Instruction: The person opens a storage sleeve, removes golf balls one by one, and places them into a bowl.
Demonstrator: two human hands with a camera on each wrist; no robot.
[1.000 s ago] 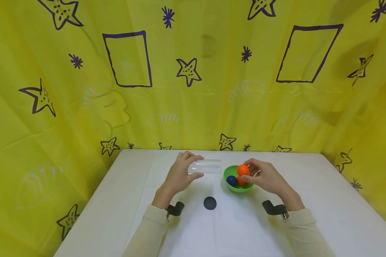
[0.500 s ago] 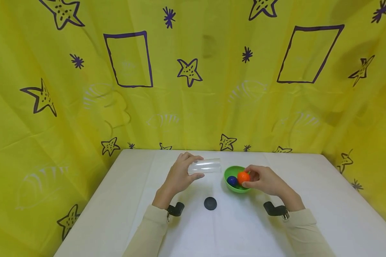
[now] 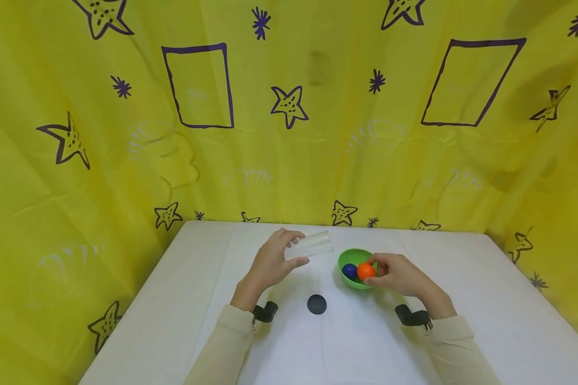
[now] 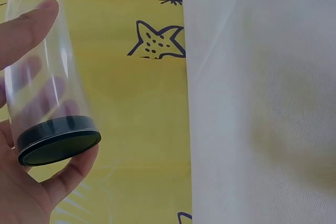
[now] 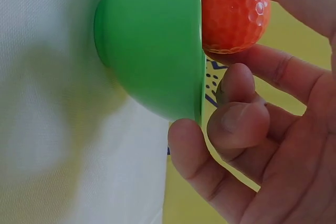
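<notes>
My left hand (image 3: 272, 259) grips a clear plastic tube (image 3: 312, 244) on its side above the table, its far end tipped up to the right. In the left wrist view a black cap (image 4: 60, 140) closes the end near the palm. My right hand (image 3: 398, 274) pinches an orange golf ball (image 5: 233, 17) between thumb and fingers at the rim of a green bowl (image 5: 155, 40). The ball stands partly above the rim, and the other fingers are curled beside the bowl. A dark blue ball (image 3: 349, 271) lies in the bowl, left of the orange one.
A round black lid (image 3: 317, 304) lies on the white table (image 3: 347, 342), in front of the bowl and between the forearms. Behind the table hangs a yellow curtain (image 3: 250, 149) with drawn stars. Each wrist wears a black camera mount (image 3: 411, 315).
My right hand has lowered the orange ball into the bowl, over where a second orange ball showed earlier. The tube's free end has tilted upward in my left hand.
</notes>
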